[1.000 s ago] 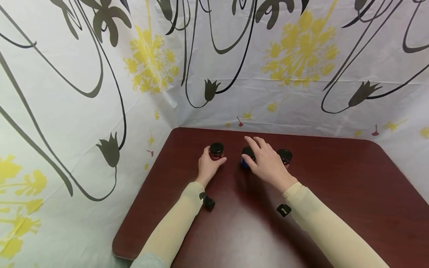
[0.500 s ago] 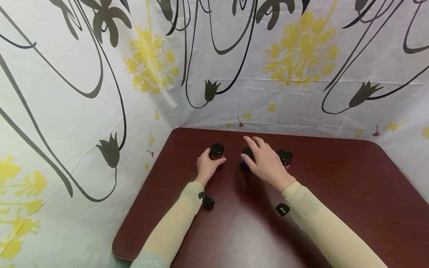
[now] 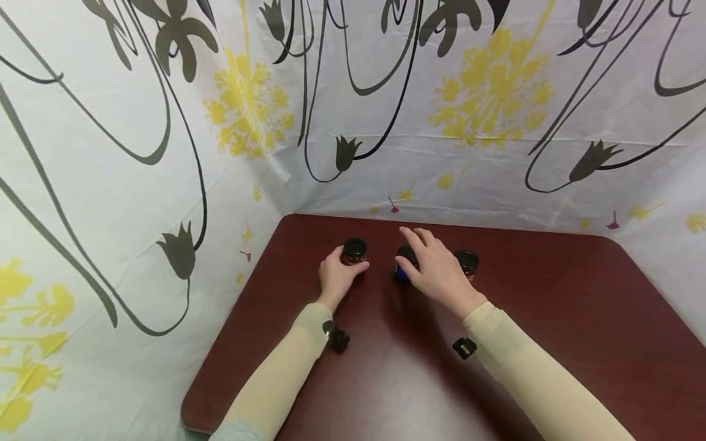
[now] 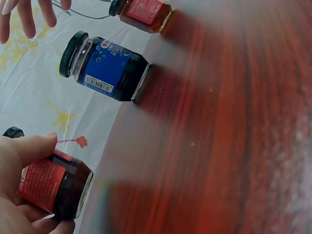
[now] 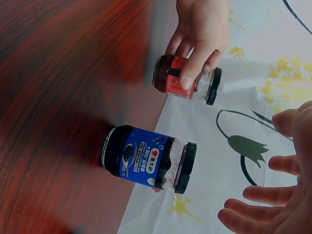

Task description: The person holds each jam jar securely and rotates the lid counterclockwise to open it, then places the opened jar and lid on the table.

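Observation:
In the head view my left hand [image 3: 337, 277] grips a small glass jar [image 3: 355, 250] with a black lid and red label, thumb and fingers around its sides. The jar is upright, its base close to the table top. My right hand [image 3: 439, 269] hovers with spread, relaxed fingers near a blue-labelled jar [image 5: 144, 157], which stands upright in the middle. In the right wrist view, those fingers are apart from its black lid. Another red-labelled jar [image 4: 143, 9] stands to the right, partly hidden behind my right hand in the head view.
The jars are toward the far side of a dark red-brown wooden table [image 3: 551, 306] with rounded corners. White cloth [image 3: 397, 110] with grey and yellow flower prints hangs behind it and on the left. Each wrist wears a small black device [image 3: 464, 348].
The head view has shifted slightly, so the scene sits a little lower. Both hands and the jars keep nearly the same places, with the left hand still around its jar.

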A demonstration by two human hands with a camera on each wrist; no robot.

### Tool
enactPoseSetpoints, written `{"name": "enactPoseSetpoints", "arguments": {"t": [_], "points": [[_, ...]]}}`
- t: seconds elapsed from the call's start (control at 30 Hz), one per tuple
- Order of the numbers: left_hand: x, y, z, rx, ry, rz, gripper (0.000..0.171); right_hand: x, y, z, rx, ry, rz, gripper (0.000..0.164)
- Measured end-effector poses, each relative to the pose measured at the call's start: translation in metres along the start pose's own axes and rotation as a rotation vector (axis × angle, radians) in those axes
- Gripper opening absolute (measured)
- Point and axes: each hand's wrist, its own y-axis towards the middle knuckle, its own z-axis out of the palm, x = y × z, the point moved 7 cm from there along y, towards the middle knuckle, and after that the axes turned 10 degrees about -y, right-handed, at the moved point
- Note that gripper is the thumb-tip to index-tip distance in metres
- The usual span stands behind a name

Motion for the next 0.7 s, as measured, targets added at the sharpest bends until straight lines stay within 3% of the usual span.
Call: {"name": "enactPoseSetpoints", "arguments": {"t": [0.7], "points": [[-0.021, -0.01, -0.006, -0.01, -0.009, 0.088, 0.062, 0.007, 0.003, -0.003, 0.007, 0.026, -0.008, 0.069]]}}
